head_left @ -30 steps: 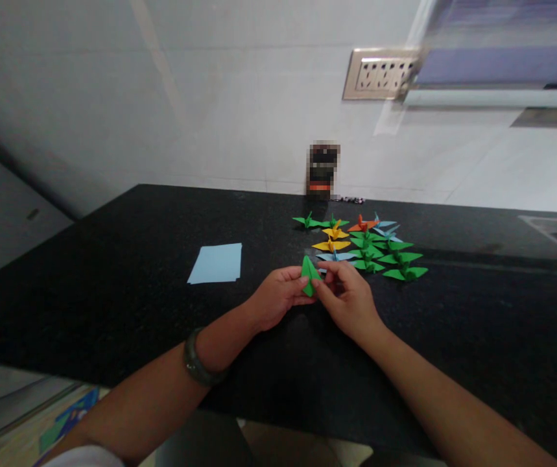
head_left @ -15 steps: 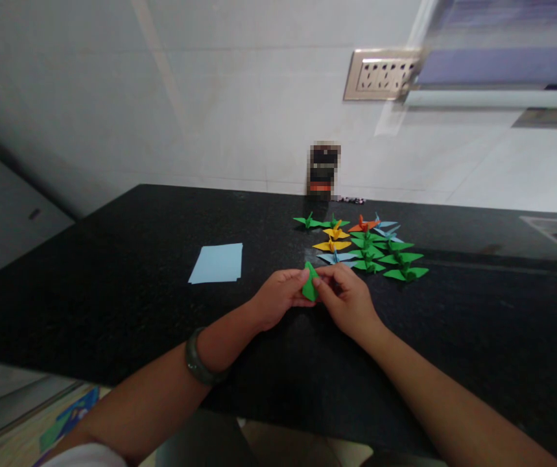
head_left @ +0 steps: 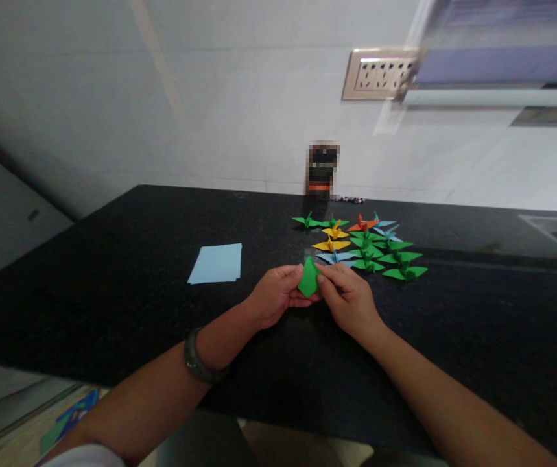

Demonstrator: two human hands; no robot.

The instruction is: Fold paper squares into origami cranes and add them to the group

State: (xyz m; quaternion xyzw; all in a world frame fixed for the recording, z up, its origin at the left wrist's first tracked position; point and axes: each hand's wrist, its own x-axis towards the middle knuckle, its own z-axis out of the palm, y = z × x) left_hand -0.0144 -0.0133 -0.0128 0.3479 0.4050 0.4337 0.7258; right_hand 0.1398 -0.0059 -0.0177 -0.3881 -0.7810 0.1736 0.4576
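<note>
A kite-shaped piece of folded green paper [head_left: 309, 277] is held between my two hands, above the dark countertop. My left hand [head_left: 278, 293] grips its left edge with the thumb on top and the fingers curled beneath. On the other side, my right hand [head_left: 349, 295] pinches the right edge between thumb and fingers. Just beyond my hands stand several folded paper cranes: green ones [head_left: 405, 273], yellow ones [head_left: 331, 244], light blue ones [head_left: 335, 257] and an orange one [head_left: 362, 224]. Part of the nearest blue crane is close behind my right fingers.
To the left lies a stack of light blue paper sheets [head_left: 216, 263] on the black countertop [head_left: 113, 279]. A blurred-out dark object [head_left: 323, 170] leans at the tiled wall, beside a beaded strand [head_left: 351, 200]. A socket panel [head_left: 379, 74] is on the wall above.
The green paper has turned to show a broader face, and my right thumb has shifted from its middle to its right edge. The cranes and blue sheets stay put.
</note>
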